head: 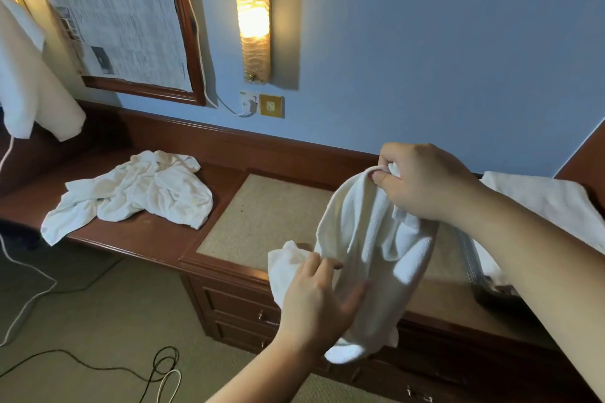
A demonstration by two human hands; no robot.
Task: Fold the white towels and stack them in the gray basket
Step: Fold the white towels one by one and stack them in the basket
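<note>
While the right hand (422,183) pinches the top edge of a white towel (370,258) between thumb and curled fingers, the cloth hangs from it in a loose, unfolded drape above the front edge of the wooden surface (147,232). Its weave is textured and its folds are soft and uneven, with the lowest corner dangling in front of the drawers (239,311). The left hand (314,301) grips a lower portion of the same towel, fingers curled around a bunched edge that sticks out to the left of the knuckles. A second white towel (131,193) lies crumpled on the surface to the left, well apart from the hands. At the right edge, folded white cloth (540,199) sits over the gray basket (474,262), of which only a perforated side wall shows. A woven inset mat (262,213) lies between the crumpled towel and the held one.
</note>
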